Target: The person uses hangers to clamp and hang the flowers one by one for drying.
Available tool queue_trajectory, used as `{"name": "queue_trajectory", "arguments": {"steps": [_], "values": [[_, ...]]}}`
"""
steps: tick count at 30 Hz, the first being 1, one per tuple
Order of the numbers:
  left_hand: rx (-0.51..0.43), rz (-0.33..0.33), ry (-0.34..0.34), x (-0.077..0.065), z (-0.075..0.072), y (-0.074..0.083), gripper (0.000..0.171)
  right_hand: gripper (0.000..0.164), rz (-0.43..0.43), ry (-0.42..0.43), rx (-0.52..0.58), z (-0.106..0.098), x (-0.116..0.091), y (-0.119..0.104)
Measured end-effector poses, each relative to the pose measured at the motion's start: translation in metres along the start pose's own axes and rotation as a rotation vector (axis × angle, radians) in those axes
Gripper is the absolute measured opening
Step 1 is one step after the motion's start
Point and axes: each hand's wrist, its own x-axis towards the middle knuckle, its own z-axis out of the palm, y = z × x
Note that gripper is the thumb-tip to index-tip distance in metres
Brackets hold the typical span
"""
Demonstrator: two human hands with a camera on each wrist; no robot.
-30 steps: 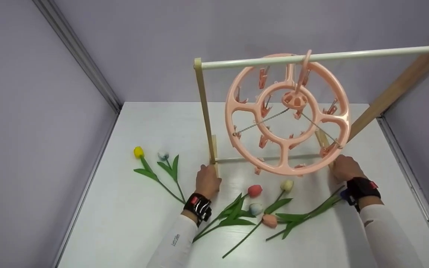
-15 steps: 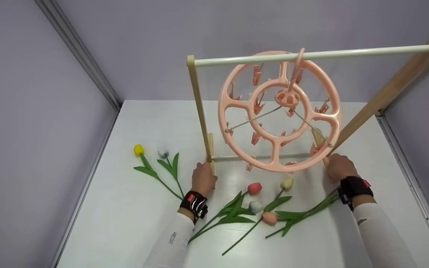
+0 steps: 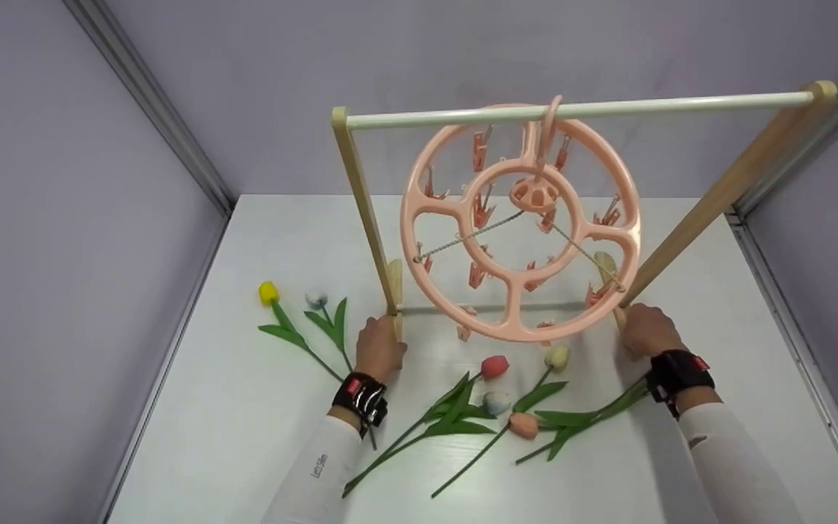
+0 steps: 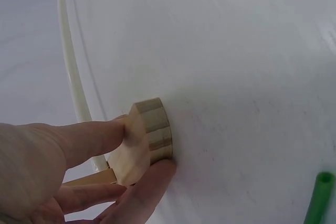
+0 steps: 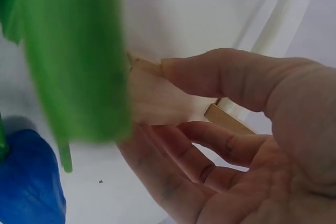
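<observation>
A wooden stand with a white top bar (image 3: 448,116) carries a pink round clip hanger (image 3: 512,306), hooked over the bar. My left hand (image 3: 379,349) grips the front end of the stand's left foot; in the left wrist view, thumb and fingers pinch this wooden foot (image 4: 137,142) from both sides. At the opposite side, my right hand (image 3: 649,332) holds the right wooden foot (image 5: 165,95) between thumb and fingers, as the right wrist view shows. Several pink clips dangle from the hanger's rings. The right foot is partly hidden by my hand and the hanger.
Artificial tulips lie on the white table (image 3: 244,437): a yellow one (image 3: 268,292) and a pale blue one on the left, a red one (image 3: 494,367), a cream one (image 3: 556,356) and an orange one (image 3: 523,425) between my arms. A blue tulip (image 5: 29,177) lies by my right wrist.
Both hands have shifted left, and the stand with the hanger on it has slid left across the table with them. The tulips between my arms have stayed nearly in place.
</observation>
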Motion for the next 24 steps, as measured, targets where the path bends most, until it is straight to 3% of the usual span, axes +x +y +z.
{"name": "queue_trajectory", "arguments": {"steps": [5, 12, 24], "values": [[0.03, 0.005, 0.004, 0.0, -0.004, -0.007, 0.027, 0.021, -0.016, -0.004, 0.001, 0.002, -0.006, -0.008], [0.057, -0.004, 0.0, 0.001, -0.011, -0.012, 0.034, 0.017, -0.003, -0.035, -0.002, 0.006, -0.009, -0.016], [0.053, 0.032, 0.031, -0.005, -0.015, -0.02, 0.041, 0.022, -0.034, 0.011, 0.008, 0.017, -0.021, -0.021]]}}
